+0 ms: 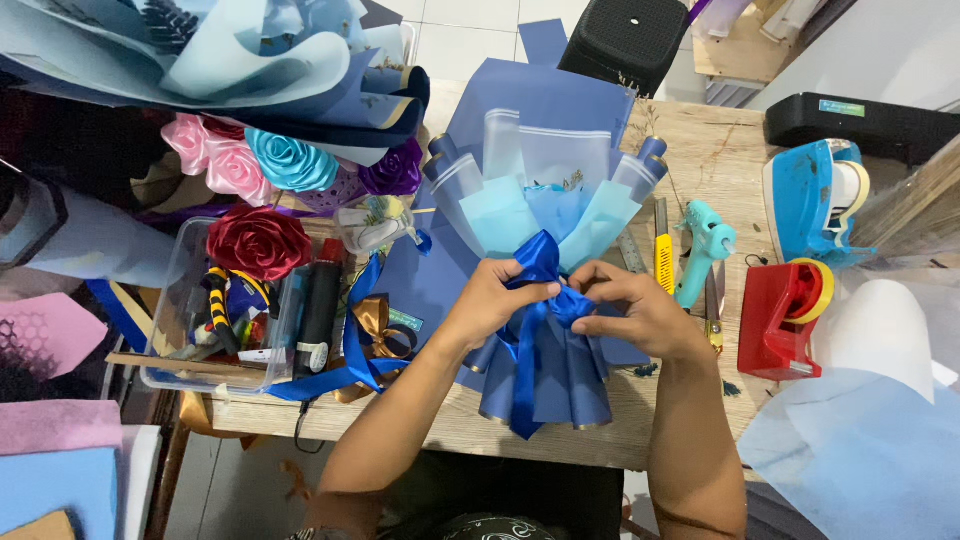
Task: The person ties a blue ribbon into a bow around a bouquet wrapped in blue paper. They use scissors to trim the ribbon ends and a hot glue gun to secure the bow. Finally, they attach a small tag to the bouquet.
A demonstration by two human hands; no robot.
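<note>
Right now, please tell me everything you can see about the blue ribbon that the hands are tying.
The blue ribbon is royal blue and glossy, satin-like. It wraps the narrow waist of the blue paper bouquet, which lies on the wooden table. One loop stands up above the knot; long tails hang down over the dark blue wrapping. The left hand pinches it from one side, the right hand from the other.

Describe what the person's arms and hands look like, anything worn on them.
Both arms are bare from above the elbow down: no sleeves reach into view. The left hand and right hand wear no gloves, and no watch, bracelet or ring can be made out. Nails look short and unpainted, though small in this view.
</note>
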